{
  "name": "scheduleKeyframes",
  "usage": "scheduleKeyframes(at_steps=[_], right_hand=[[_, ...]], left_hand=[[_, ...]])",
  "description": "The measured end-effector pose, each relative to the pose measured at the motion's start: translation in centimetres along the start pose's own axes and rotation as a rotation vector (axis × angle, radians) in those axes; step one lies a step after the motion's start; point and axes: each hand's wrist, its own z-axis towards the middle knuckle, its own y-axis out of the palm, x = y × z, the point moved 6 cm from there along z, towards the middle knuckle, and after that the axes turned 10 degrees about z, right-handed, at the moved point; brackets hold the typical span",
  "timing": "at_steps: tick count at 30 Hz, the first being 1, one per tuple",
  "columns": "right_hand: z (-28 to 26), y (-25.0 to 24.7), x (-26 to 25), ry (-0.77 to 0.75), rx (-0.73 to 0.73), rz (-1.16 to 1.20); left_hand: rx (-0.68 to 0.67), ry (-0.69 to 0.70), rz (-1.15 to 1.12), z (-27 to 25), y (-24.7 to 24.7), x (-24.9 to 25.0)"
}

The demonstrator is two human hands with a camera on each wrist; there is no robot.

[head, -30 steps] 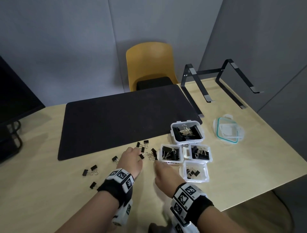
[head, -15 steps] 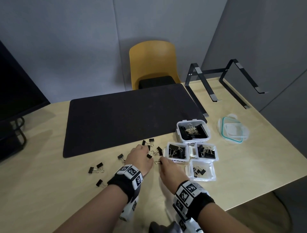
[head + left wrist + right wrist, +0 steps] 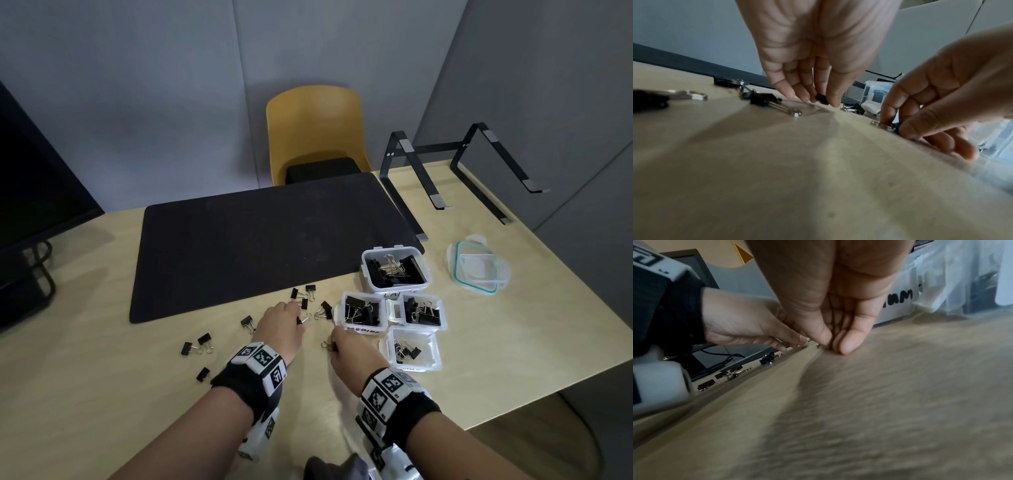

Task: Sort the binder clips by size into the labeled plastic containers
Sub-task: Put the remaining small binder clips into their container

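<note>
Loose binder clips (image 3: 310,301) lie scattered on the table (image 3: 102,394) just in front of the black desk mat (image 3: 257,246), w/ a few more off to the left near (image 3: 202,344). Left hand (image 3: 279,329) is down among them; in the left wrist view its fingertips (image 3: 833,101) pinch a small black clip (image 3: 821,98) at the table surface, so that grip is closed on the clip. Right hand (image 3: 354,356) sits just beside it; thumb & forefinger pinch another small clip (image 3: 327,345) resting on the table, silver handle poking out left of the fingers. Right wrist view shows thumb & fingers (image 3: 846,344) pressed together at the tabletop, the clip itself mostly hidden.

Just right of the hands, 4 clear plastic containers holding sorted clips: the biggest (image 3: 395,270) at the back, partly on the mat corner, label starts "LA"; two mid ones side by side, (image 3: 361,310) & (image 3: 423,310), front label of the left one partly readable as "MEDI"; the nearest one (image 3: 412,347) holds the smallest clips, close to the right wrist.

Further right, a clear lid w/ teal seal (image 3: 478,267). Behind: black laptop stand (image 3: 445,171), yellow chair (image 3: 315,133), monitor (image 3: 34,192) at far left
</note>
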Motion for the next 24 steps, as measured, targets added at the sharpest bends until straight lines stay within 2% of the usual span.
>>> scheduleKeyframes(at_steps=[3, 10, 18, 24], right_hand=[[-0.4, -0.8, -0.1, 0.008, -0.006, 0.018], [-1.2, -5.1, 0.3, 0.007, 0.085, 0.115], [-3.7, -9.7, 5.4, 0.074, 0.159, 0.097], [-5.0, -10.7, 8.5, 0.066, 0.090, 0.061]], left_hand=[[0.019, -0.005, -0.083, -0.6, -0.4, 0.3], [0.071, 0.056, -0.174, -1.5, -1.5, 2.8], [0.079, 0.168, -0.191, -2.5, -1.8, 7.5], [0.048, 0.213, -0.175, -3.2, -0.9, 10.1]])
